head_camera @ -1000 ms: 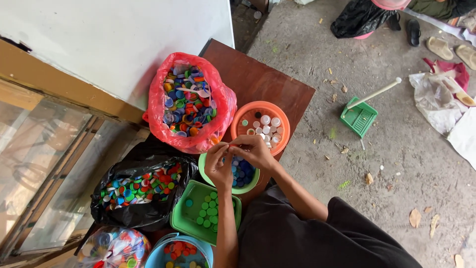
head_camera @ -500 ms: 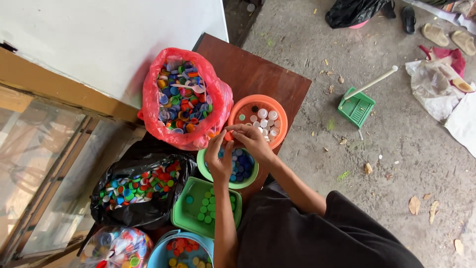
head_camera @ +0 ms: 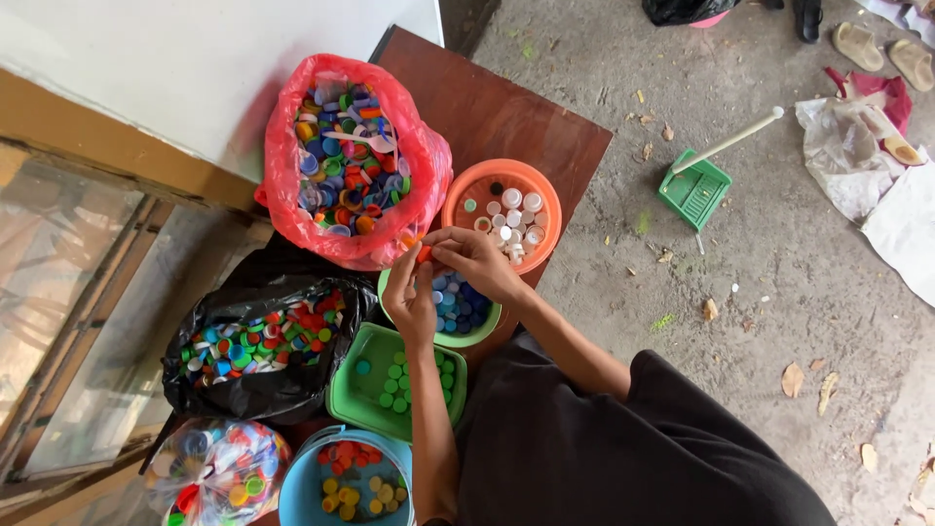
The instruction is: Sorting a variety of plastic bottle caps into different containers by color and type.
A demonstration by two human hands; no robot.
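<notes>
Both hands meet over the green bowl (head_camera: 484, 331) of blue caps. The left hand (head_camera: 411, 297) and right hand (head_camera: 477, 261) pinch one small orange cap (head_camera: 424, 253) between fingertips, at the red bag's (head_camera: 282, 166) five o'clock edge, with the orange bowl (head_camera: 545, 200) at one o'clock.

**Three bags of caps, no labels or screens**

A red plastic bag (head_camera: 351, 161) sits open at eleven o'clock, full of mixed bottle caps. A black bag (head_camera: 263, 346) lies at nine o'clock. At seven o'clock, a clear bag (head_camera: 214, 477), possibly knotted shut. No signs show.
</notes>
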